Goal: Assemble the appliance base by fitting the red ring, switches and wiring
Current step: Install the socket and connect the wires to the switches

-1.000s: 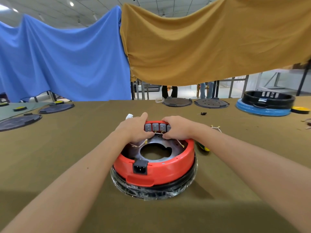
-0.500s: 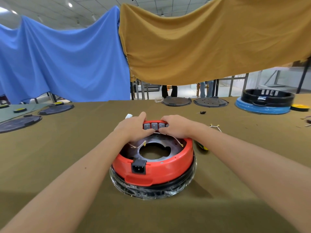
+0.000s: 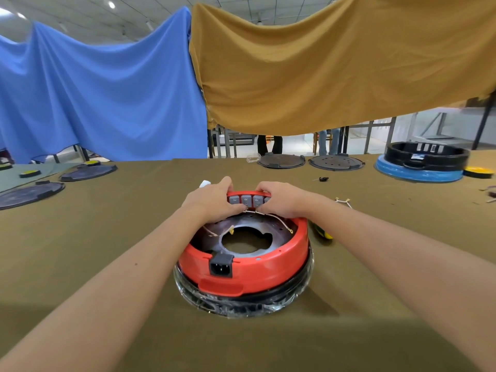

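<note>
The red ring (image 3: 257, 267) is sitting glossy on its plastic-wrapped black base; both hands, left hand (image 3: 212, 201) and right hand (image 3: 280, 198), are pinching the grey switches (image 3: 248, 200) (three showing).

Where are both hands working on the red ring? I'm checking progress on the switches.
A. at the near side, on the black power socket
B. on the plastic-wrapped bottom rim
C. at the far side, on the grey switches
C: the left hand and right hand grip the red ring at the grey switches, far from the black power socket.
</note>
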`<action>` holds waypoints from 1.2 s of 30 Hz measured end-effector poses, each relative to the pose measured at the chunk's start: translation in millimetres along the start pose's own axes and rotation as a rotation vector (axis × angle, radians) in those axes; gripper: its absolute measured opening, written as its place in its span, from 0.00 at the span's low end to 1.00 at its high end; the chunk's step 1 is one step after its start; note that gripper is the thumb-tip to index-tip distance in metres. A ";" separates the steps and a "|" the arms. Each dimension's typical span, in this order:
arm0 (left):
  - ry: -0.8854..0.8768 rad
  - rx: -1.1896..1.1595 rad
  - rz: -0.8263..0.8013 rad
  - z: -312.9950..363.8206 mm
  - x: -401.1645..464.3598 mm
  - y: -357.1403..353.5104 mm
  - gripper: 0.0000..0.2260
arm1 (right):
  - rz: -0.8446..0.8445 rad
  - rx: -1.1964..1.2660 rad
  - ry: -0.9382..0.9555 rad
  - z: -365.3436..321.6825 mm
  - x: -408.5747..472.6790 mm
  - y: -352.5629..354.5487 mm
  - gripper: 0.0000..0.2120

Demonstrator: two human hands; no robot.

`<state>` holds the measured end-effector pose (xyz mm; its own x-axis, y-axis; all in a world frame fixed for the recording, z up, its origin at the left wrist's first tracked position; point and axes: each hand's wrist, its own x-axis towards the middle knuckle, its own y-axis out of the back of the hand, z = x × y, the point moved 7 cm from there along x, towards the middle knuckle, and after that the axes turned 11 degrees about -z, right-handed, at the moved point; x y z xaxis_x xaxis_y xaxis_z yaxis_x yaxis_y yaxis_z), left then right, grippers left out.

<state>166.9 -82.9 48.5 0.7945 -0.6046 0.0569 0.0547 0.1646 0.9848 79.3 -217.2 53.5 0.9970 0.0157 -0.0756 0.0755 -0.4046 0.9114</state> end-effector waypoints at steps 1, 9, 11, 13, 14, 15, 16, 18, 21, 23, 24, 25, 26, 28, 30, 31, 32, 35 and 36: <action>0.002 0.000 -0.003 0.1 -0.2 -0.1 0.18 | 0.006 -0.010 -0.001 -0.2 -0.2 0.2 0.17; -0.093 0.039 -0.040 9.2 -7.8 0.3 0.19 | -0.019 -0.070 0.015 -5.2 -2.5 -2.0 0.21; -0.089 0.050 -0.039 10.3 -9.0 1.6 0.19 | -0.022 -0.117 0.016 -5.8 -1.9 -2.3 0.20; -0.078 0.053 -0.038 10.5 -9.9 1.8 0.19 | -0.033 -0.163 0.007 -6.0 -0.8 -3.4 0.20; -0.071 0.055 -0.036 10.3 -10.6 1.7 0.19 | -0.038 -0.183 0.001 -6.1 -0.5 -4.0 0.20; -0.066 0.057 -0.034 10.5 -11.4 1.3 0.19 | -0.038 -0.195 -0.004 -6.0 -0.4 -4.3 0.20; -0.063 0.056 -0.035 11.5 -12.1 1.6 0.19 | -0.032 -0.201 -0.007 -5.9 -0.8 -4.3 0.20; -0.071 0.029 -0.066 12.8 -14.2 3.4 0.19 | -0.014 -0.197 -0.006 -6.1 -2.6 -3.5 0.20; -0.065 -0.090 -0.208 5.0 -19.2 8.6 0.14 | 0.019 -0.163 -0.002 -5.4 -4.7 0.0 0.20; -0.055 -0.157 -0.278 -2.4 -28.1 12.4 0.14 | 0.030 -0.108 0.011 -4.4 -5.2 1.7 0.18; -0.046 -0.187 -0.295 -4.8 -34.1 12.8 0.17 | 0.034 -0.060 0.022 -4.5 -6.1 2.4 0.19; -0.026 -0.234 -0.302 -6.8 -40.1 12.4 0.20 | 0.034 -0.006 0.027 -4.6 -7.4 2.9 0.22; 0.015 -0.294 -0.299 -9.5 -45.6 11.9 0.23 | 0.030 0.036 0.026 -4.5 -8.8 3.2 0.24; 0.165 -0.360 -0.292 -18.6 -58.0 10.0 0.22 | 0.018 0.046 0.017 -4.4 -10.2 2.4 0.22; 0.324 -0.358 -0.335 -27.2 -72.7 8.3 0.14 | 0.012 0.004 -0.005 -4.7 -10.2 2.1 0.19; 0.362 -0.366 -0.353 -28.4 -78.8 8.6 0.11 | 0.011 -0.007 -0.018 -4.9 -10.4 2.1 0.18; 0.367 -0.377 -0.360 -27.2 -82.9 10.6 0.10 | 0.009 -0.010 -0.034 -4.9 -10.5 1.8 0.18; 0.287 -0.381 -0.314 -22.0 -77.2 20.3 0.14 | 0.002 -0.005 -0.107 -1.6 -12.9 0.9 0.18; 0.257 -0.401 -0.268 -22.0 -71.1 24.0 0.15 | 0.002 -0.005 -0.145 1.2 -14.5 1.3 0.18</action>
<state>125.0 -18.8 64.4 0.8403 -0.4649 -0.2788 0.4621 0.3454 0.8168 65.0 -219.0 55.3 0.9843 -0.1178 -0.1312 0.0739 -0.3997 0.9137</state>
